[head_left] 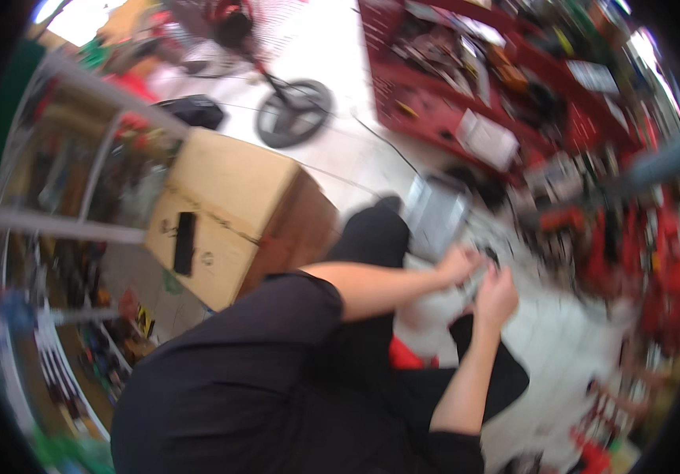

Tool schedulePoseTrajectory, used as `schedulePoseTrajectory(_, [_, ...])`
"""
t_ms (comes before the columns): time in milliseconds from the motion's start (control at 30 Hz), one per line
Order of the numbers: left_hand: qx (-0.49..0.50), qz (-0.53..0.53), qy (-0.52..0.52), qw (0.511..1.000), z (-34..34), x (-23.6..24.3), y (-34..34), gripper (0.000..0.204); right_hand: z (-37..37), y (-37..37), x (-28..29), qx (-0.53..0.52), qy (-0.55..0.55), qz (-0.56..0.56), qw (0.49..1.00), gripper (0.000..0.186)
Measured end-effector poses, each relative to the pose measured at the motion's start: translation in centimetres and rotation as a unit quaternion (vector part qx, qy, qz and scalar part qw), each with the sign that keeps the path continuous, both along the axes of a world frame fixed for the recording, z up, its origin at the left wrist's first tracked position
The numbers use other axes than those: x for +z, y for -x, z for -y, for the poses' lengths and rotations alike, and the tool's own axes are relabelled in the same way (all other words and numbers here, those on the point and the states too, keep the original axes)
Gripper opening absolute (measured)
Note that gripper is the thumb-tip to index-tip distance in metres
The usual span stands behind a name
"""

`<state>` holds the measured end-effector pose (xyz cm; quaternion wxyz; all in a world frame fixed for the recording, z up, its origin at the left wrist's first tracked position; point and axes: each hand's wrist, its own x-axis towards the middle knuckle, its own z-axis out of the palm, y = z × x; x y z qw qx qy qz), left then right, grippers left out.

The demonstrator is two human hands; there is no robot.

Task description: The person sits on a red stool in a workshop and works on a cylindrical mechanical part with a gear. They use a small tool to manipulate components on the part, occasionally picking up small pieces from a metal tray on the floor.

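Observation:
My left hand (458,265) and my right hand (497,294) come together in front of my knees, fingers closed. Between their fingertips is a small dark piece (491,255), too blurred to name; both hands appear to pinch it. Just beyond the left hand, a grey metal tray (437,217) rests on the floor. Something red (409,355) shows below my left forearm, between my dark-clothed legs.
A cardboard box (225,201) stands to the left with a black phone-like slab (185,243) on it. Farther off are a wheel (294,113) and a red tool rack (427,87) holding several tools. Glass-fronted shelving (79,229) lines the left side. Small parts lie scattered on the tiled floor (549,332).

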<state>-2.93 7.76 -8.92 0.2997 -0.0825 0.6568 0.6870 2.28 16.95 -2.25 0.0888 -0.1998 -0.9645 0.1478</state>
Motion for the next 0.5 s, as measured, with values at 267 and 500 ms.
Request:
schedulePoseTrajectory(267, [-0.017,-0.016,-0.06,0.998,-0.7,0.5,0.1,0.018,-1.4,-0.4,1.4,0.056,0.037,-0.024,0.997,0.036])
schedulePoseTrajectory(500, [-0.043,0.009,-0.087,0.995,-0.1,-0.1,0.0,0.018,-0.8,-0.5,1.8,0.012,0.005,0.092,0.996,0.025])
